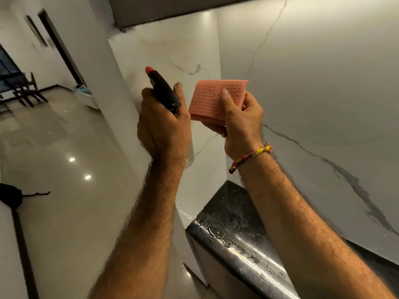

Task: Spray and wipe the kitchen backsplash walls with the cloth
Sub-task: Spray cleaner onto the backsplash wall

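My left hand (163,124) grips a spray bottle (163,89) with a black head and red nozzle tip, its nozzle aimed up and left at the white marble side backsplash wall (172,52). The bottle's clear body shows just below the hand. My right hand (239,124) pinches a folded pink waffle-textured cloth (212,98), thumb on its front, held in the air just right of the bottle. The main marble backsplash wall (313,83) with grey veins stretches to the right.
A dark wet countertop (233,229) sits below my arms in the corner. A dark overhead cabinet (164,9) hangs above. To the left lies a glossy tiled floor (64,169) with chairs (28,89) far back and a black object (9,196) at the left edge.
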